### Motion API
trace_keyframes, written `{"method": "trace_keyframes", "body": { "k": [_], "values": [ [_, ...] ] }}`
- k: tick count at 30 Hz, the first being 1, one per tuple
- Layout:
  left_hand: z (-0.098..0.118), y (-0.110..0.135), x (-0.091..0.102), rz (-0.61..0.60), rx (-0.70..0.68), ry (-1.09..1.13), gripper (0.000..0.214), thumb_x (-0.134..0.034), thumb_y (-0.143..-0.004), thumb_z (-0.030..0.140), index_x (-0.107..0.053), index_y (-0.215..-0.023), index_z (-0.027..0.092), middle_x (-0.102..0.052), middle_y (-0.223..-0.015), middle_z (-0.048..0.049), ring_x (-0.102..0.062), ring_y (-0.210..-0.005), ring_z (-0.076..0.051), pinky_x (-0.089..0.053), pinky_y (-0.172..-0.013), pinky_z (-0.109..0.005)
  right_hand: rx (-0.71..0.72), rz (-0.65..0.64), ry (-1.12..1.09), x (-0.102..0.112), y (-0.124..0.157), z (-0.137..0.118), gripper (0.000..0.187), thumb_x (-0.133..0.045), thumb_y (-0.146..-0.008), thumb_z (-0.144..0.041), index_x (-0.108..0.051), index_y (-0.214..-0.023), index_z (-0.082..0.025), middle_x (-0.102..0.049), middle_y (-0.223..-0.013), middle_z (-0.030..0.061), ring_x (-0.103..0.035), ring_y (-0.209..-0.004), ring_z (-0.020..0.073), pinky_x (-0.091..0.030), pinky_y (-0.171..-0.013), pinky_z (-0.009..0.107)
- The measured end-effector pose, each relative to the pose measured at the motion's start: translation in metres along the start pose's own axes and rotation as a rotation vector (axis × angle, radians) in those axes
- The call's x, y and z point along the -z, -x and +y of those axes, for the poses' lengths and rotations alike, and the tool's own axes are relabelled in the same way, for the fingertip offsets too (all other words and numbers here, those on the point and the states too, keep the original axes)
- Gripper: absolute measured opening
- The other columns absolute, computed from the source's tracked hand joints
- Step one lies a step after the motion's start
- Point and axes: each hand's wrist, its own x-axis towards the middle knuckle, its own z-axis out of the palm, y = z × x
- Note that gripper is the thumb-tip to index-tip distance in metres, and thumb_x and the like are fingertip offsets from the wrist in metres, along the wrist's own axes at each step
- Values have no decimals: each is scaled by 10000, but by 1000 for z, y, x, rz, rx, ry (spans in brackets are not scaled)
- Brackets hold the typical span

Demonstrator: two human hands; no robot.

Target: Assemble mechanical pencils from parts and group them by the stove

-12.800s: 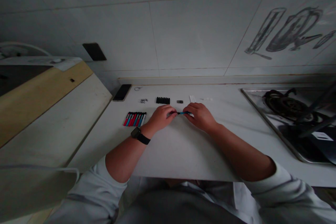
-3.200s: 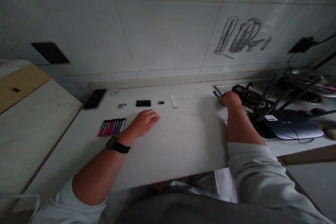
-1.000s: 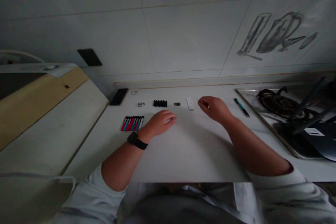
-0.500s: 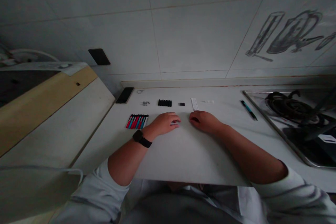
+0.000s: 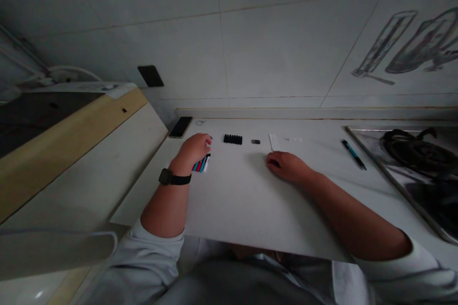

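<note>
My left hand, a dark watch on its wrist, reaches over a row of red, blue and white pen-like barrels with black ends, covering part of it. Its bent fingers are at the small silvery pieces, mostly covered; the fingertips are hidden, so I cannot tell whether anything is pinched. My right hand rests on the counter with fingers loosely curled, nothing visible in them, just in front of thin white sticks. Between the hands are a row of black ribbed pieces and small dark pieces.
Small clear pieces lie right of the white sticks. A blue-and-black pen is near the metal-rimmed stove. A phone and a thin ring lie at the back left, beside a white cabinet.
My left hand has moved left and away from me, from the middle of the counter to the silvery pieces. My right hand stays put; the view has shifted slightly left.
</note>
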Motion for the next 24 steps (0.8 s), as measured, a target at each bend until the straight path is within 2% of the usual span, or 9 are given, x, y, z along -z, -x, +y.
{"method": "trace_keyframes", "body": {
  "k": [4, 10, 18, 24],
  "values": [
    [-16, 2, 0, -120, 77, -35, 198, -775, -736, 154, -700, -910, 209, -703, -875, -48, -619, -753, -201, -420, -635, -300, 4, 1, -4, 0, 0, 0, 122, -548, -964, -265, -660, -968, -218, -712, -964, 78, -627, -825, 195, -429, -749, 289],
    [-18, 2, -6, -184, 92, -72, 253, -843, -693, 243, -710, -907, 218, -712, -842, -40, -628, -729, -203, -396, -613, -293, 10, -4, 12, -2, 0, 3, 134, -537, -969, -268, -658, -971, -213, -712, -964, 82, -632, -845, 204, -426, -756, 295],
    [-6, 0, -9, -148, 99, -61, 298, -862, -721, 439, -719, -871, 225, -714, -811, -38, -628, -715, -205, -389, -599, -298, 2, -5, 17, -2, 0, 1, 139, -536, -978, -283, -658, -975, -217, -710, -962, 80, -632, -841, 204, -421, -751, 293],
    [4, 1, -3, -226, 144, -115, 216, -827, -745, 417, -747, -788, 221, -748, -857, -65, -644, -746, -224, -401, -629, -316, 5, -6, 11, -3, -1, 3, 137, -537, -970, -280, -658, -973, -216, -708, -966, 75, -628, -844, 202, -414, -744, 292]
  ]
}}
